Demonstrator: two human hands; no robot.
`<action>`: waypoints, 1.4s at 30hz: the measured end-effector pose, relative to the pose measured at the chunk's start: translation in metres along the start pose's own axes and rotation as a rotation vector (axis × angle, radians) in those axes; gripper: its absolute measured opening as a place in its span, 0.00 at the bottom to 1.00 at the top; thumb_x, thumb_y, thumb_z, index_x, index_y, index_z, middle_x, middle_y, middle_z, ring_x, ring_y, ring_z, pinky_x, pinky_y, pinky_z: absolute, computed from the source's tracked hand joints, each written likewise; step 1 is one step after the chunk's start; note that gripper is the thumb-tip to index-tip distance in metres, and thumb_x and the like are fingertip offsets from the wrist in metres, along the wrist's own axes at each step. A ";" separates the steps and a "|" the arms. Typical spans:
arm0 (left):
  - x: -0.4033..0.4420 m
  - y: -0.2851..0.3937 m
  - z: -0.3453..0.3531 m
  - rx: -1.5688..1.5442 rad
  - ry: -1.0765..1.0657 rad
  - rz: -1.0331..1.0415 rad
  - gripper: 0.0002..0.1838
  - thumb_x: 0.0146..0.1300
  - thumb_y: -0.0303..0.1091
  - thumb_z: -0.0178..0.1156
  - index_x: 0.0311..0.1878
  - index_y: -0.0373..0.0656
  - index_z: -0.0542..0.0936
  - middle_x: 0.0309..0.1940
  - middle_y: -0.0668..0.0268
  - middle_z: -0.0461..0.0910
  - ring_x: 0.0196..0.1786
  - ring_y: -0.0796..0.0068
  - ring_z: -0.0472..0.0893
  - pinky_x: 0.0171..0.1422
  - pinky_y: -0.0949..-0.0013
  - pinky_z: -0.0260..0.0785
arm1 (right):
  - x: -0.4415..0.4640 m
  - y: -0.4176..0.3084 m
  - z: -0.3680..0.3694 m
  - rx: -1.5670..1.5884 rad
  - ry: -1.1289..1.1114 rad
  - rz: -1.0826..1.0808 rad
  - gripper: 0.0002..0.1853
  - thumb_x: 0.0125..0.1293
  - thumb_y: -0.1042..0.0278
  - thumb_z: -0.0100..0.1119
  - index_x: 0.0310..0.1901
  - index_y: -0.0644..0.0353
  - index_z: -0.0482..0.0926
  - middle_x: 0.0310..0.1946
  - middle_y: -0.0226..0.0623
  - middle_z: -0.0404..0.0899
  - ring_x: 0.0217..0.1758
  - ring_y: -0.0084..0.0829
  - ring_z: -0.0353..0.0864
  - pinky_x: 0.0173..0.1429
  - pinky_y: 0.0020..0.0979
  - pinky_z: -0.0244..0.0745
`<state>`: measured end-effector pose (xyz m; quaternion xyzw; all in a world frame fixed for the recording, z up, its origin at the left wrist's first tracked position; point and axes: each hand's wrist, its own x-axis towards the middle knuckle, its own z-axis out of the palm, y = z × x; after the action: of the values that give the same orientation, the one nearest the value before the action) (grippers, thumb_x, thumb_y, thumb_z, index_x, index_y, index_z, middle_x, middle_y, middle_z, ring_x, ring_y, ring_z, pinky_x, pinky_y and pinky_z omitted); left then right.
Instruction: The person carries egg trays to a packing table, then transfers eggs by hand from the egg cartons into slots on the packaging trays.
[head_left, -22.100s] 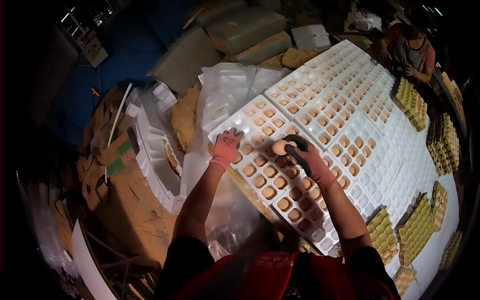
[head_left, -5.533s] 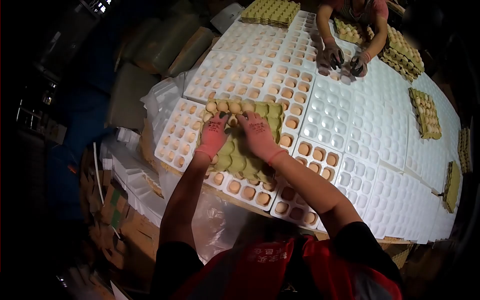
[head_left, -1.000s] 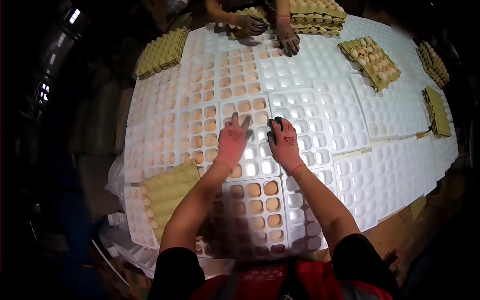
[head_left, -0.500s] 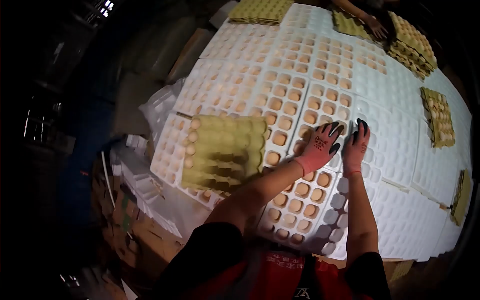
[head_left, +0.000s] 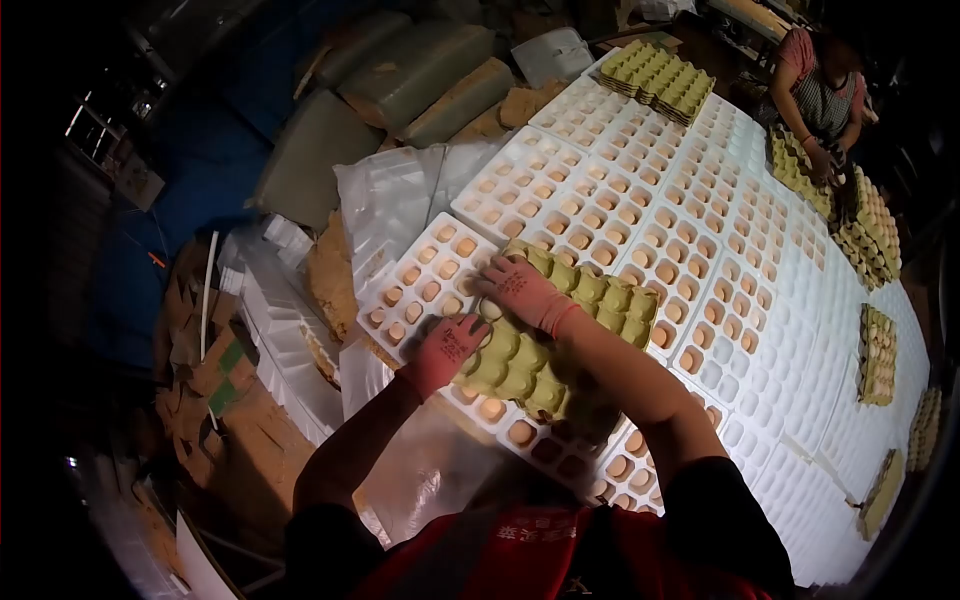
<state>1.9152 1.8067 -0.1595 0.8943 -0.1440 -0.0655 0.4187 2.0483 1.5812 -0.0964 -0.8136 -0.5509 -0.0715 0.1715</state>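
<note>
My left hand [head_left: 448,350], in a pink glove with dark fingertips, is at the left edge of a yellow-green egg carton tray [head_left: 535,365], its fingers curled near an egg [head_left: 490,309]. My right hand [head_left: 520,290] reaches over the upper left corner of that tray, fingers bent downward; what they hold, if anything, is hidden. The pulp tray lies on white moulded trays, and most of its visible cups hold no egg. Left of my hands, a white tray [head_left: 408,262] has eggs in its pockets.
Stacked pulp trays [head_left: 657,82] stand at the back. A co-worker [head_left: 820,90] is at the far right beside more stacks with eggs [head_left: 868,228]. Another pulp tray with eggs [head_left: 878,355] lies at the right. Plastic wrap [head_left: 385,210] and cardboard [head_left: 245,430] are at the left.
Both hands have moved left from the white trays to the left side of the pulp tray. The view has turned left, showing the plastic and cardboard more fully.
</note>
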 end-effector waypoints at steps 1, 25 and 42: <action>0.002 0.034 -0.020 0.439 -0.110 0.008 0.23 0.65 0.33 0.58 0.64 0.44 0.74 0.63 0.59 0.73 0.60 0.62 0.76 0.63 0.61 0.67 | 0.006 0.011 0.008 0.033 -0.001 -0.043 0.24 0.61 0.72 0.57 0.61 0.54 0.77 0.60 0.40 0.75 0.66 0.40 0.73 0.71 0.38 0.66; 0.073 0.145 0.012 -1.106 -0.438 -0.329 0.19 0.75 0.42 0.52 0.60 0.39 0.73 0.44 0.65 0.79 0.38 0.77 0.78 0.39 0.74 0.73 | -0.387 -0.042 -0.116 -0.106 0.823 1.603 0.19 0.56 0.60 0.72 0.49 0.55 0.84 0.42 0.37 0.84 0.44 0.42 0.85 0.50 0.39 0.80; 0.138 0.317 0.332 0.381 -0.109 0.514 0.23 0.61 0.33 0.64 0.60 0.45 0.77 0.58 0.59 0.74 0.57 0.55 0.76 0.59 0.58 0.71 | -0.470 -0.116 -0.113 0.133 0.786 1.370 0.19 0.63 0.72 0.59 0.56 0.60 0.78 0.56 0.45 0.75 0.62 0.50 0.73 0.65 0.43 0.71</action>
<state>1.9033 1.3287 -0.1283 0.8861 -0.3971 0.0225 0.2380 1.7696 1.1698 -0.1109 -0.8747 0.1705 -0.1991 0.4076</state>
